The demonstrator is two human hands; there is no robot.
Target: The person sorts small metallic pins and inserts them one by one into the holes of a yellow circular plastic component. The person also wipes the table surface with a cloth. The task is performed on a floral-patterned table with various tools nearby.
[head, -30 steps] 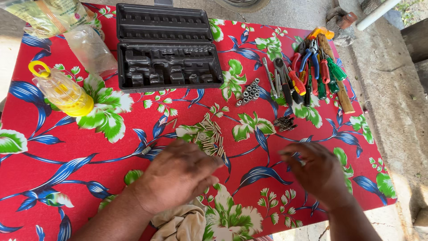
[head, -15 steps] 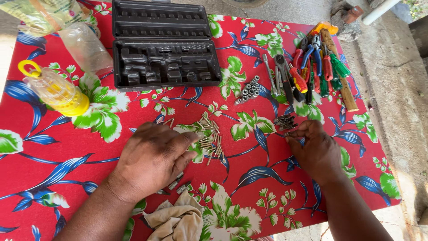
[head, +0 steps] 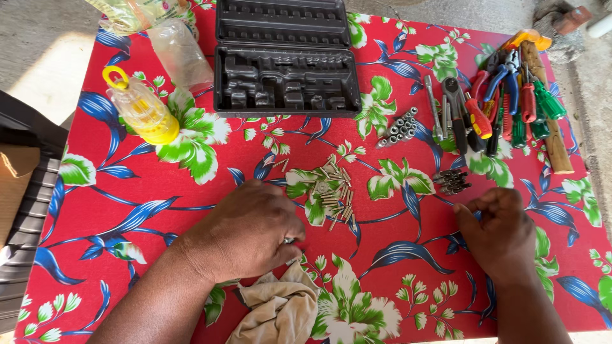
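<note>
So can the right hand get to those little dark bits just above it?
Probably yes. The right hand rests on the cloth right below the small pile of dark bits, with only bare tablecloth between them and nothing covering the pile.

Counts on the red flowered tablecloth (head: 115, 210)

Two hands, one left hand (head: 245, 232) and one right hand (head: 500, 232); one open black tool case (head: 284, 60); one yellow bottle (head: 140, 108); one beige rag (head: 280, 309); three loose heaps of small metal bits, too many to count; one cluster of hand tools (head: 503, 102).
</note>
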